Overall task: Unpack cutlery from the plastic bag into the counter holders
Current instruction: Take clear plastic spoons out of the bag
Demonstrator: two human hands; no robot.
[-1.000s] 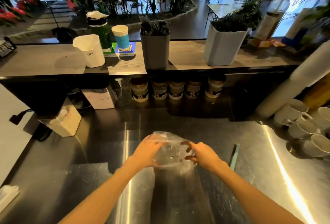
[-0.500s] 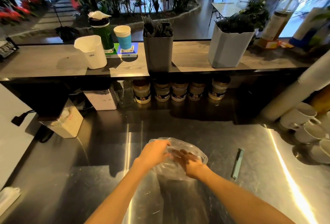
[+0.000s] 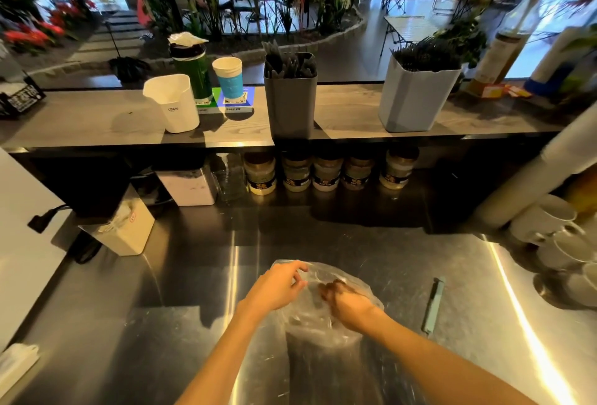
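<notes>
"CRBW" on white holder [image 3: 172, 102]

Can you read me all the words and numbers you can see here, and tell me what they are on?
"CRBW": on the white cup on the shelf; small, so I am not sure.
QR codes and tiny print: on the green and blue cards, too small to read.
Jar labels under the shelf: too blurred to read.
Red mark on the tilted white box: too small to read.
Black sign at far left: white print, too blurred to read.
</notes>
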